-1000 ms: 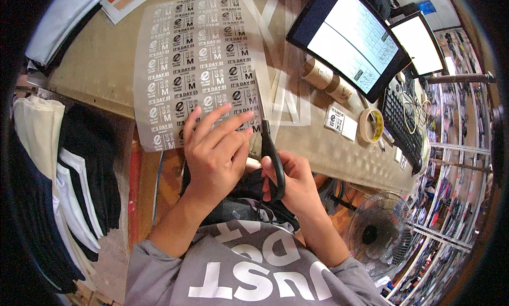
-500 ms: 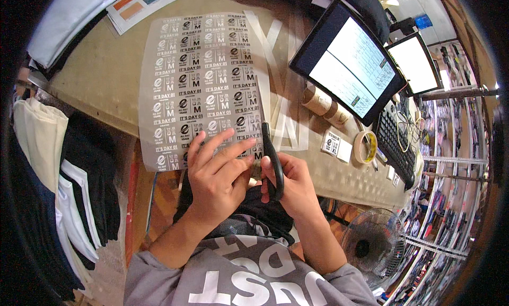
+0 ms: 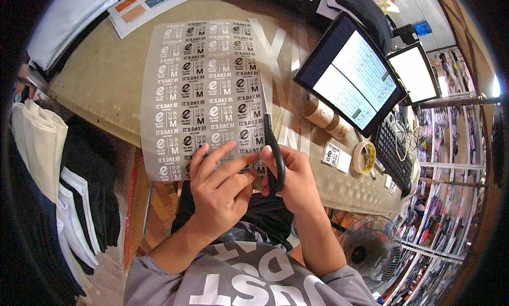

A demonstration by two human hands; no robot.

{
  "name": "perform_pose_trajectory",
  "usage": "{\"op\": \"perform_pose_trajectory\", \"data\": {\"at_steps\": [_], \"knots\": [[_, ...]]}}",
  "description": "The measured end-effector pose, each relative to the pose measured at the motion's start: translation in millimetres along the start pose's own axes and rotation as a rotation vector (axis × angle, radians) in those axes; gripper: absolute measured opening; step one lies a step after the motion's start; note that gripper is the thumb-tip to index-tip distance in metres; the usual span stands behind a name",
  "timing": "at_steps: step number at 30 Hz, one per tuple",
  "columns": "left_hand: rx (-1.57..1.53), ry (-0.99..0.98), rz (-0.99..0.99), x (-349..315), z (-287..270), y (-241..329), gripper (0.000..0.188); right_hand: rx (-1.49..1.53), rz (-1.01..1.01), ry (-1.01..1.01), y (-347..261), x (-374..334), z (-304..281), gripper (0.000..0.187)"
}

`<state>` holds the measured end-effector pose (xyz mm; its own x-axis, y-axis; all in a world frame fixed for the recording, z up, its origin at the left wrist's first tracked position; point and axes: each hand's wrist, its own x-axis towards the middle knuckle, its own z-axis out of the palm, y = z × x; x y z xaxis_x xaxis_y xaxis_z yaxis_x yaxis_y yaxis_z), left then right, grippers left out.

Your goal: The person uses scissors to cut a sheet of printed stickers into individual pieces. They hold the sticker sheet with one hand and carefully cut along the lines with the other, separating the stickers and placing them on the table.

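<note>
A translucent sheet of printed labels, in rows of black and white marks, lies on the table with its near end past the table edge. My left hand holds that near end, fingers over the top and the thumb hidden. In my right hand is a pair of scissors with black handles, my thumb at the handle loop. Their blades point away from me along the sheet's right side; how far apart the blades are is hard to make out. The fingertips of both hands nearly meet.
Pale cut strips lie beyond the sheet's right side. Farther right are cardboard tubes, a tape roll, small label stacks, a tilted screen and a keyboard. A fan stands below; garments hang left.
The scissors have moved a little farther away along the sheet's right side, my right hand with them. The whole view has shifted slightly, so the table things appear lower.
</note>
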<state>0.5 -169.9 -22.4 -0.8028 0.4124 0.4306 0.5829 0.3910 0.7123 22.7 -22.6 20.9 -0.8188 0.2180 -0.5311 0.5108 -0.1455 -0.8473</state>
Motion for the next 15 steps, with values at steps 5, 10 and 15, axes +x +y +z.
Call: {"op": "perform_pose_trajectory", "data": {"at_steps": [5, 10, 15], "knots": [[-0.023, 0.006, -0.005, -0.8, -0.3, -0.9, 0.01, 0.03, 0.011, 0.044, -2.0, 8.5, 2.0, 0.041], [-0.041, -0.001, -0.029, -1.0, -0.5, -0.7, 0.01, 0.01, -0.004, 0.04, -5.6, 19.1, 1.5, 0.042], [-0.063, 0.013, -0.034, -0.8, -1.3, -1.0, 0.01, 0.001, -0.053, 0.068, -6.1, 30.4, 3.9, 0.044]]}}
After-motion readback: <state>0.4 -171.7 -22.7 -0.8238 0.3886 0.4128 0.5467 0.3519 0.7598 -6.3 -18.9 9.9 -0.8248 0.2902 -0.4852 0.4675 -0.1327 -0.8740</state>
